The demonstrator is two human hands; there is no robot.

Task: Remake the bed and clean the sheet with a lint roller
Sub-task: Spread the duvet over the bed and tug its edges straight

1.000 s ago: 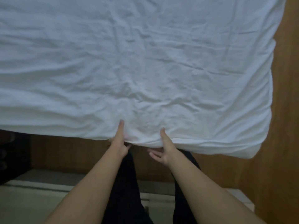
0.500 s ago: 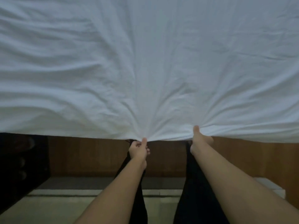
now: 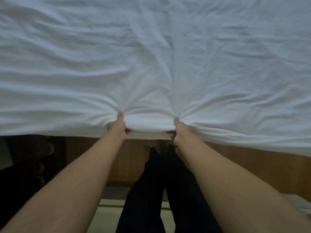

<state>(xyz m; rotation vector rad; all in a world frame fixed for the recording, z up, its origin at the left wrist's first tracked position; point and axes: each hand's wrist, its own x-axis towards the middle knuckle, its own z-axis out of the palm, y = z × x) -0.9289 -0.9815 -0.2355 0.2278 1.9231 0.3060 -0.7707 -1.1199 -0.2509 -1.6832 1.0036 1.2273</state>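
Observation:
A wrinkled white sheet (image 3: 151, 56) covers the bed and fills the upper half of the head view. Its near edge hangs over the bed's side. My left hand (image 3: 118, 126) grips that edge, thumb on top and fingers curled underneath. My right hand (image 3: 178, 130) grips the same edge a short way to the right in the same manner. Creases fan out across the sheet from both grips. No lint roller is in view.
The wooden side of the bed frame (image 3: 134, 158) runs below the sheet's edge. My legs in dark trousers (image 3: 161, 190) stand close against it. A dark piece of furniture (image 3: 21, 162) is at the left, and pale floor (image 3: 107, 216) lies below.
Both hands have shifted along the sheet's near edge and taken fresh grips. The creases now fan from two separate points, and the view has moved closer to the bed.

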